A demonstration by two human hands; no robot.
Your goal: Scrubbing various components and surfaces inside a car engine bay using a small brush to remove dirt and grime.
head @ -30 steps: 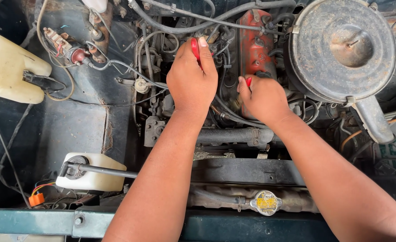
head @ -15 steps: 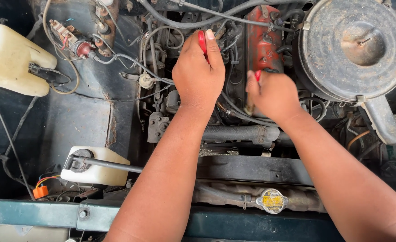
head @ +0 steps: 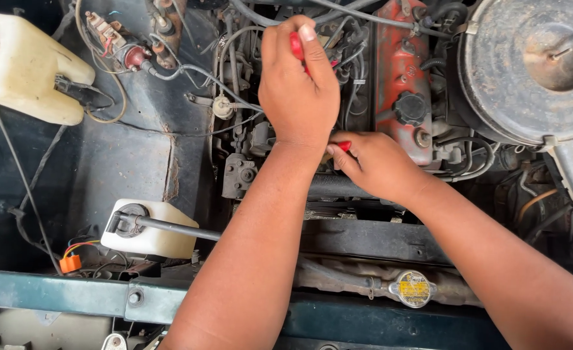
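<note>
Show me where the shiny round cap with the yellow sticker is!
In the head view, the radiator cap sits low and right of centre, on the radiator top, under the right forearm and well below both hands.

The dark engine bay (head: 131, 162) carries 2 pale plastic reservoirs (head: 23, 65), a red valve cover (head: 400, 71) and a round air cleaner (head: 533, 65).

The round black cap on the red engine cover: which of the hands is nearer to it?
Right. The right hand lies just left of and below the black cap; the left hand is farther left, gripping a red-handled tool.
</note>
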